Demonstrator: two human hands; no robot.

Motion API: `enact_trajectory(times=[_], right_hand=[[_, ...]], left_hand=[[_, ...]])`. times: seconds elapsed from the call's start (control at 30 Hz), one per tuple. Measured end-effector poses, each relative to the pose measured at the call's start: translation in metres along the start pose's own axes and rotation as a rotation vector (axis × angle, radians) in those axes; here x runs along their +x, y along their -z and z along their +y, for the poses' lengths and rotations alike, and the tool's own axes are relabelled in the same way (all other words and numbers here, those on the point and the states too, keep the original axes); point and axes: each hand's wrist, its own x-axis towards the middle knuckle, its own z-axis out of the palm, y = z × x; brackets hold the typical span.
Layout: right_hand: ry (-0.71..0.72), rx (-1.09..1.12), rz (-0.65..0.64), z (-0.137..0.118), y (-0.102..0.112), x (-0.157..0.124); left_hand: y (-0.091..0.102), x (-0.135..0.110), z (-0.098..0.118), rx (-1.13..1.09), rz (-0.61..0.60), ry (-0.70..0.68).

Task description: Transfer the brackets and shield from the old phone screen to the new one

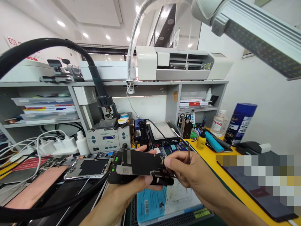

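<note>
My left hand (138,183) is closed around a phone screen (141,161), its thumb along the near edge and fingertips showing behind the far edge. The screen's black back faces up, with grey patches, a small label and green stickers at its left end. A second dark layer shows beneath it. My right hand (185,168) has thumb and forefinger pinched at the screen's right end, by a small flex cable (166,171). Tucked in that same hand, a pair of tweezers (188,153) points upright. The fingertips hide what exactly they pinch.
Below the hands lies a blue-and-clear packet (152,204) on a dark mat. Several phone parts crowd the left, near a black hose (77,201). A hot-air station (109,138) and a heating plate (162,131) stand behind. At right are a yellow bottle (201,141) and spray can (240,124).
</note>
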Motion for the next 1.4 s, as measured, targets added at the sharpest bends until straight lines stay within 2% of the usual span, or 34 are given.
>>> enact_trajectory(times=[0.27, 0.47, 0.7, 0.93, 1.07, 1.23, 1.4], right_hand=[[-0.141, 0.199, -0.060, 0.002, 0.007, 0.005], [-0.185, 0.304, -0.066, 0.006, 0.009, 0.009], [-0.189, 0.436, -0.018, 0.007, 0.006, 0.010], [-0.192, 0.512, 0.021, 0.007, 0.004, 0.012], [-0.140, 0.477, 0.011, 0.008, 0.001, 0.010], [-0.023, 0.264, -0.010, 0.012, -0.002, 0.007], [0.080, 0.002, 0.024, 0.018, -0.002, 0.006]], left_hand=[[-0.007, 0.001, 0.003, 0.037, 0.017, 0.041], [-0.010, 0.003, 0.002, -0.035, 0.151, 0.032], [-0.014, 0.002, 0.003, -0.060, 0.242, 0.022], [-0.014, 0.001, 0.002, -0.084, 0.213, -0.006], [-0.013, 0.000, 0.001, -0.071, 0.205, -0.025], [-0.010, 0.000, -0.001, 0.006, 0.073, -0.032], [-0.006, 0.002, -0.004, 0.009, 0.148, -0.056]])
